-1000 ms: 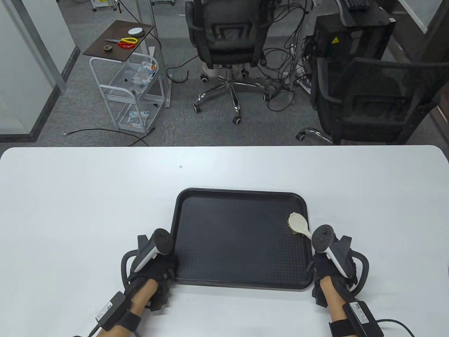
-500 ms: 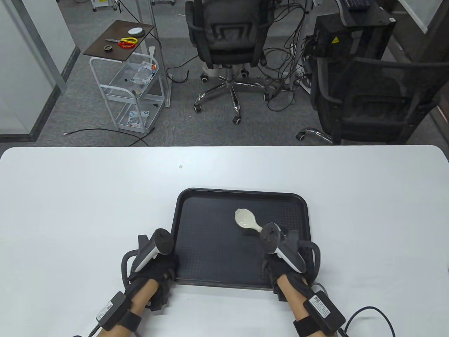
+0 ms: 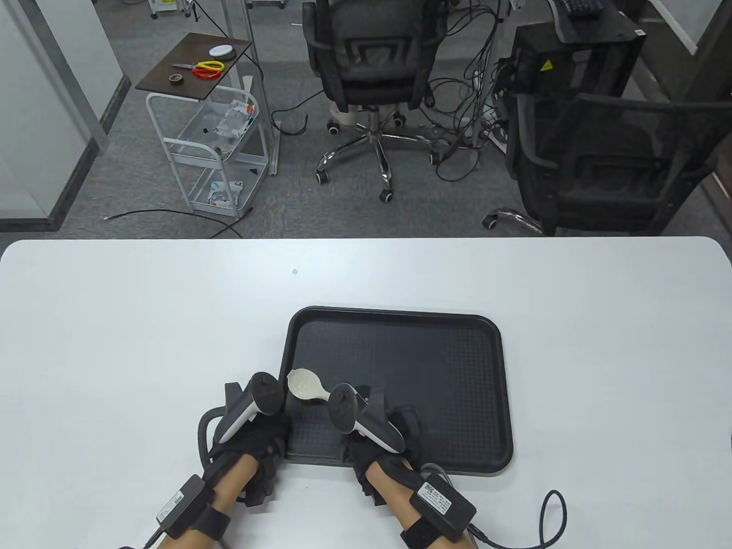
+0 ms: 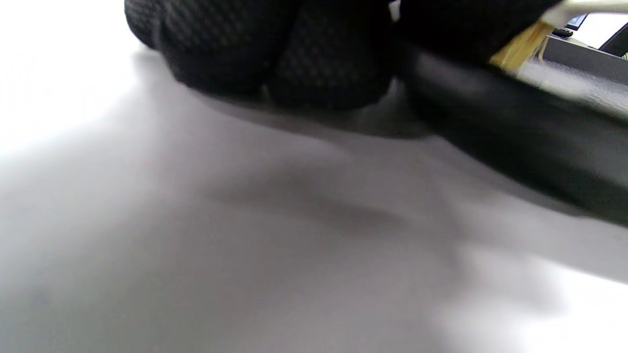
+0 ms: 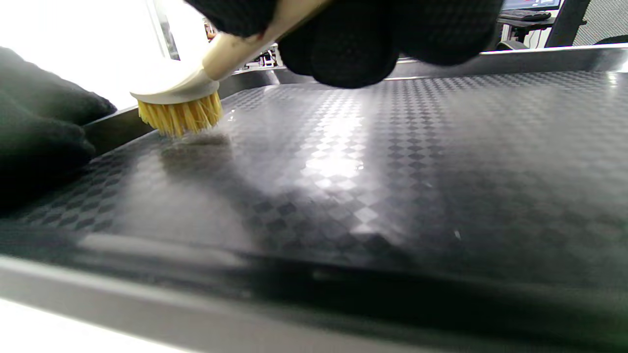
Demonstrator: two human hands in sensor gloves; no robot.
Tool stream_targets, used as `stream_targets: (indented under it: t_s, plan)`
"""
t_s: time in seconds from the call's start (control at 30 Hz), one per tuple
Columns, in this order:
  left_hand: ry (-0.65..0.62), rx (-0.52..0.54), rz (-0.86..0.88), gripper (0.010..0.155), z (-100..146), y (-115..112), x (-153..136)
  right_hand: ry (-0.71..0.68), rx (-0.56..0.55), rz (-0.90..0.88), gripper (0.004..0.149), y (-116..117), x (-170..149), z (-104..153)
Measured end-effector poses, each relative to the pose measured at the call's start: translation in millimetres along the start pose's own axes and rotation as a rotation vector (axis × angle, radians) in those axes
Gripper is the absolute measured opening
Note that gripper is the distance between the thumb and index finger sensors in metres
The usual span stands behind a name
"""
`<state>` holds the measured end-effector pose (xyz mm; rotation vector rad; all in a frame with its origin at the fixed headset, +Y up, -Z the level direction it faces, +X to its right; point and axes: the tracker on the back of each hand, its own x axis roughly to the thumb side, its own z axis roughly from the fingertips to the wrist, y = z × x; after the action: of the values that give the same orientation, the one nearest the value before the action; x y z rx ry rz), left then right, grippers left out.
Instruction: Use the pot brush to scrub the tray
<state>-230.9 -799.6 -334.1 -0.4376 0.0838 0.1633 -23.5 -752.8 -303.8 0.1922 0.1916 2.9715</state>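
Already the right hand (image 3: 374, 437), gripping the pot brush (image 3: 306, 385), risks bumping the left hand (image 3: 260, 437) that steadies the tray (image 3: 492, 366) rim just beside the bristles.

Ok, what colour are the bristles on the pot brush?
Yellow bristles under the pot brush's cream head; clearest in the right wrist view.

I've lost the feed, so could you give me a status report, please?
Right hand grips cream pot brush, bristles on black plastic tray, near left edge. Left hand holds tray's corner. Nothing obstructing.

Bright, even light; left wrist view blurred, perhaps defocused
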Motion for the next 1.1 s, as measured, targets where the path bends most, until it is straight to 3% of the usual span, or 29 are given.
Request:
stream_targets:
  t_s: [0.2, 0.5, 0.7, 0.87, 1.1]
  plan:
    - [0.0, 0.0, 0.0, 0.076, 0, 0, 0, 0.075, 0.01, -0.029, 0.052, -1, -43, 10]
    - [0.001, 0.0, -0.001, 0.076, 0, 0, 0, 0.334, 0.004, -0.064, 0.052, -22, -173, 45]
    - [0.0, 0.0, 0.0, 0.076, 0, 0, 0, 0.476, -0.002, -0.056, 0.052, -34, -227, 63]
    - [0.001, 0.001, -0.001, 0.076, 0, 0, 0, 0.513, 0.014, 0.022, 0.052, -49, -233, 63]
    - [0.002, 0.001, -0.002, 0.076, 0, 0, 0, 0.358, -0.062, 0.01, 0.052, -61, -177, 56]
